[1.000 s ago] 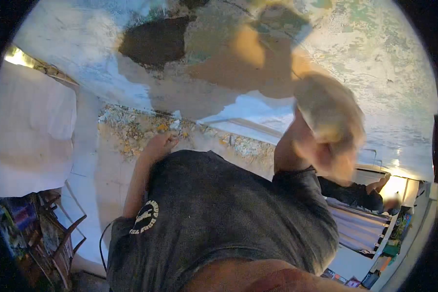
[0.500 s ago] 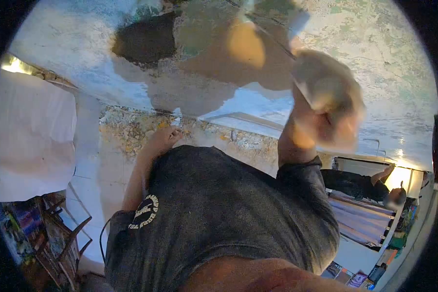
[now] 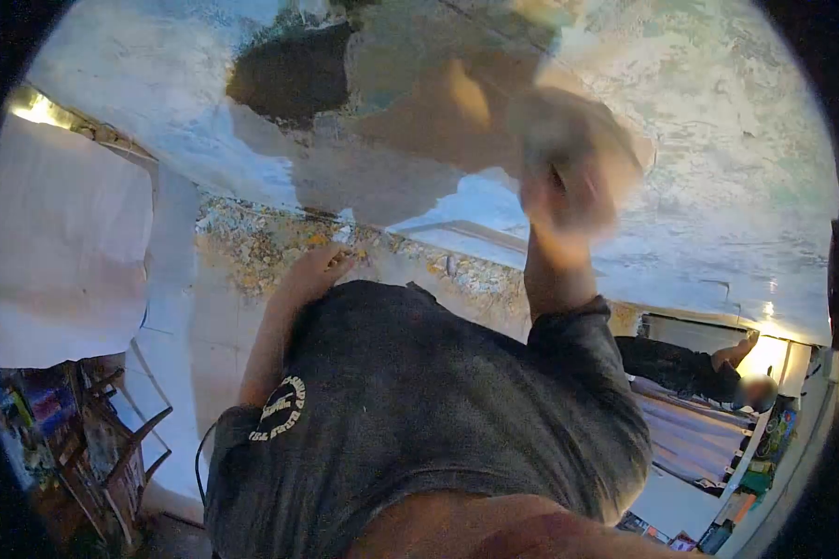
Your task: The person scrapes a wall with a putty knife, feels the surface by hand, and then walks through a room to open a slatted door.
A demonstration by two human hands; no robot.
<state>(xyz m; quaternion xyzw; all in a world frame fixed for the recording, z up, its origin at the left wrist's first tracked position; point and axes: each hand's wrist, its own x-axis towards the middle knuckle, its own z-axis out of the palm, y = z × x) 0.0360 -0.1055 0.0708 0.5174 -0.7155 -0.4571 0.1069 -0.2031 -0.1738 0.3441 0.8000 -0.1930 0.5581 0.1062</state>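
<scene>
From my remote place, I watched the right hand [image 3: 573,200], which was raised in front of the wall [image 3: 718,168] and quite blurred. Its fingers appeared curled around a flat tool [image 3: 561,121], pressed together on the near part of it. The tool lay just beyond the knuckles, on the side of the wall, and was touching the hand. I could not tell whether its far edge touched the wall, because the blur hid this.

The left hand [image 3: 324,265] hung low beside the dark shirt [image 3: 419,391], well apart from the tool. Its fingers were loosely bent, but I could not tell if they pinched something. Beyond this hand, along the foot of the wall, I saw broken rubble [image 3: 242,242].

On the wall there was a dark patch [image 3: 294,74], to the left of the tool in my view. At my far left I had a pale sheet [image 3: 61,242], and at my right another person [image 3: 671,363] in dark clothes.
</scene>
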